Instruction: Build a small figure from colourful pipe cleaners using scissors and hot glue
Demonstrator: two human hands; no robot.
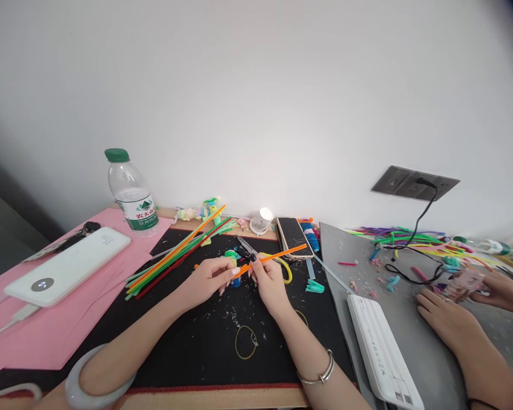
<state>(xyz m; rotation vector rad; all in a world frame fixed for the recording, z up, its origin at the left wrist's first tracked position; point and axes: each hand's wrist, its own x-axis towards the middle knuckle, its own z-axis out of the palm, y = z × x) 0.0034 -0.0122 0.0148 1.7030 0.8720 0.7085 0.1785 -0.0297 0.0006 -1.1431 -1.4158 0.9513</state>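
My left hand [209, 277] pinches the near end of an orange pipe cleaner [277, 255] that runs up and to the right over the black mat [196, 341]. My right hand [268, 279] is closed on the same orange pipe cleaner a little further along. Small scissors [247, 249] and a green and blue piece [231, 256] lie just behind my fingers. A bundle of coloured pipe cleaners [175, 256] fans out to the left of my left hand. A yellow loop [245, 341] lies on the mat nearer to me.
A water bottle [130, 193], a white power bank [66, 265] and pink paper [47, 319] sit at left. A phone [293, 236] lies behind my hands. At right, another person's hands [447, 319] rest on a grey mat [393, 296] beside a white power bank [382, 353] and more pipe cleaners [410, 236].
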